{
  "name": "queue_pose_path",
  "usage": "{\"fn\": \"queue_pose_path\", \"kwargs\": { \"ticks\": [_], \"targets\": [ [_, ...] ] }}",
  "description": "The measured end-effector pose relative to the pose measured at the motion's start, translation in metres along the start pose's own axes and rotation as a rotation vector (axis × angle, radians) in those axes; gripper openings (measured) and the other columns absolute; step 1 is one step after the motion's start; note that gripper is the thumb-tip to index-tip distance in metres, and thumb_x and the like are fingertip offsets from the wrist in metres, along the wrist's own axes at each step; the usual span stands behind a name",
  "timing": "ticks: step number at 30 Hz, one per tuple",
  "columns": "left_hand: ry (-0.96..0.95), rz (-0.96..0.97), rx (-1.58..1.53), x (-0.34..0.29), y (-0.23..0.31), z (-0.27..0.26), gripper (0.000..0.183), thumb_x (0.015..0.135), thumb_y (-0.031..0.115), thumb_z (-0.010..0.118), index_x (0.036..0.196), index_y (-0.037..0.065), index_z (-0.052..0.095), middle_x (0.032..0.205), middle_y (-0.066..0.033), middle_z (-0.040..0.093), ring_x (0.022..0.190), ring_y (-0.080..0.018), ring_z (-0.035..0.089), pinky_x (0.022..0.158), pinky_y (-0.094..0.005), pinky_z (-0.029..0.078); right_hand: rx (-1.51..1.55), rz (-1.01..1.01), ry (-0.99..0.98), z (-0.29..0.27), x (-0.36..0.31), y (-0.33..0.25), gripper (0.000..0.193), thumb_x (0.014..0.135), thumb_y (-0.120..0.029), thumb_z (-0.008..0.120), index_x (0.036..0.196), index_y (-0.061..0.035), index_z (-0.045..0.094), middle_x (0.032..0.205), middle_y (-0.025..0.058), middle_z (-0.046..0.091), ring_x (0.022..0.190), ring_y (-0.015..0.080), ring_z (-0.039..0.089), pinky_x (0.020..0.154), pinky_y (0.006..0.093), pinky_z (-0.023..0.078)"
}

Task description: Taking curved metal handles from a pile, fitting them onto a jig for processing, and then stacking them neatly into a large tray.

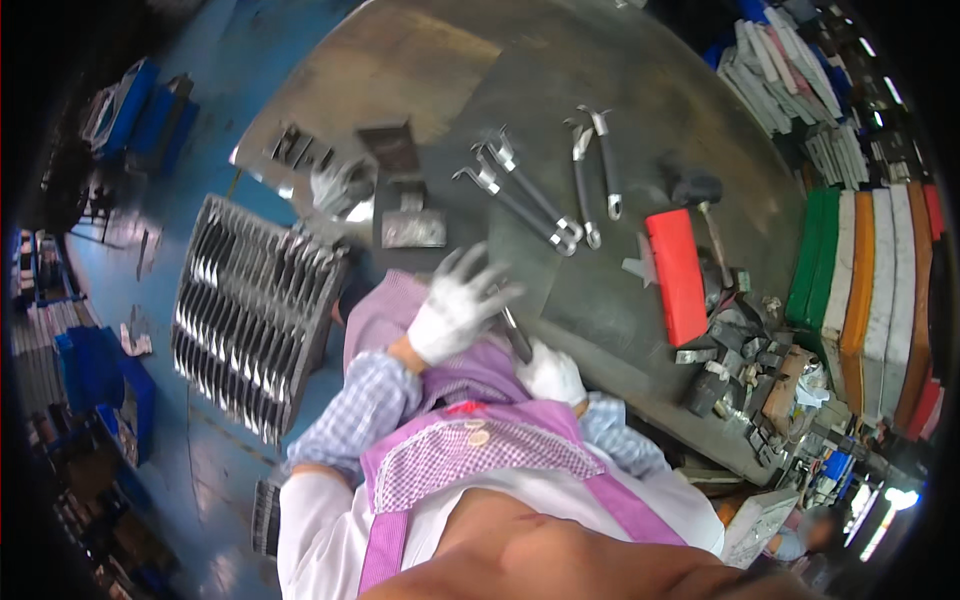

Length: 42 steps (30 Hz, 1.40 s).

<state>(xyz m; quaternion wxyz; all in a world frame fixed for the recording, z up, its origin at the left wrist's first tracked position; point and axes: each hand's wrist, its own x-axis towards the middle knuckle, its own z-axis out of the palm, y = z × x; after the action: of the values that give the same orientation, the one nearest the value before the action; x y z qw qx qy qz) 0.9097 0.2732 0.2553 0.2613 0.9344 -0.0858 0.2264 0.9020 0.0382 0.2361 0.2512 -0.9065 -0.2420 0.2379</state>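
Note:
My left hand (455,306), in a white glove, is raised over my lap with its fingers spread. It is beside the upper end of a black-handled metal tool (517,336); whether the fingers touch it I cannot tell. My right hand (552,376), also gloved, is closed round the tool's lower end at the table edge. Several similar tools with black grips and bent metal ends lie on the grey metal table (610,330), among them one tool (606,165) farther right. A metal block fixture (413,228) stands just beyond my left hand.
To my left is a grey rack (262,312) filled with rows of similar tools. A red bar (677,277) and a black-headed hammer (715,240) lie at the right, near cluttered metal pieces. Coloured padded panels (873,290) line the far right. A whitish crumpled thing (342,188) sits at the table's left.

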Motion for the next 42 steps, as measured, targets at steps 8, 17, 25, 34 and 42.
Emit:
{"fn": "queue_pose_path", "kwargs": {
  "ticks": [8, 17, 25, 34, 42],
  "targets": [
    [-0.261, -0.487, -0.348, -0.060, -0.043, 0.013, 0.035, 0.081, 0.006, 0.069, 0.116, 0.006, 0.067, 0.101, -0.0164, 0.071, 0.092, -0.0356, 0.070, 0.082, -0.0403, 0.056, 0.589, -0.383, -0.121, -0.027, 0.101, -0.072, 0.035, 0.094, -0.019, 0.065, 0.123, 0.0013, 0.060, 0.120, 0.0142, 0.067, 0.107, 0.0235, 0.067, 0.092, 0.0400, 0.054],
    [0.437, -1.295, -0.820, -0.083, -0.091, -0.024, 0.031, 0.089, 0.010, 0.072, 0.120, 0.005, 0.069, 0.106, -0.0124, 0.072, 0.083, -0.0155, 0.068, 0.074, -0.0310, 0.055, 0.174, -0.131, 0.209, 0.009, 0.187, -0.155, 0.039, 0.086, -0.033, 0.074, 0.109, -0.0034, 0.062, 0.078, 0.0175, 0.071, 0.077, 0.0374, 0.071, 0.067, 0.0440, 0.056],
    [0.349, -1.077, -0.362, -0.049, -0.113, 0.008, 0.032, 0.079, 0.023, 0.082, 0.088, 0.002, 0.060, 0.078, -0.0104, 0.061, 0.070, -0.0246, 0.062, 0.068, -0.0350, 0.051, 0.904, -0.042, 0.202, 0.026, 0.195, -0.074, 0.024, 0.087, -0.009, 0.072, 0.109, -0.0010, 0.072, 0.090, 0.0077, 0.072, 0.081, 0.0189, 0.068, 0.074, 0.0302, 0.054],
    [0.313, -1.031, -0.260, -0.050, -0.110, 0.016, 0.030, 0.088, 0.019, 0.077, 0.082, 0.000, 0.053, 0.067, -0.0046, 0.050, 0.060, -0.0148, 0.046, 0.058, -0.0315, 0.044, 0.714, -0.213, 0.287, 0.056, 0.193, -0.067, 0.018, 0.082, -0.005, 0.077, 0.099, -0.0069, 0.074, 0.092, 0.0071, 0.069, 0.085, 0.0181, 0.067, 0.076, 0.0300, 0.052],
    [0.252, -0.959, -0.217, -0.064, -0.116, 0.014, 0.030, 0.089, 0.026, 0.073, 0.088, 0.002, 0.056, 0.077, -0.0102, 0.062, 0.068, -0.0237, 0.062, 0.065, -0.0361, 0.050, 0.980, -0.032, 0.005, 0.022, 0.196, -0.119, 0.027, 0.083, 0.001, 0.073, 0.110, 0.0012, 0.071, 0.094, 0.0071, 0.074, 0.075, 0.0116, 0.067, 0.067, 0.0248, 0.053]
  ]
}}
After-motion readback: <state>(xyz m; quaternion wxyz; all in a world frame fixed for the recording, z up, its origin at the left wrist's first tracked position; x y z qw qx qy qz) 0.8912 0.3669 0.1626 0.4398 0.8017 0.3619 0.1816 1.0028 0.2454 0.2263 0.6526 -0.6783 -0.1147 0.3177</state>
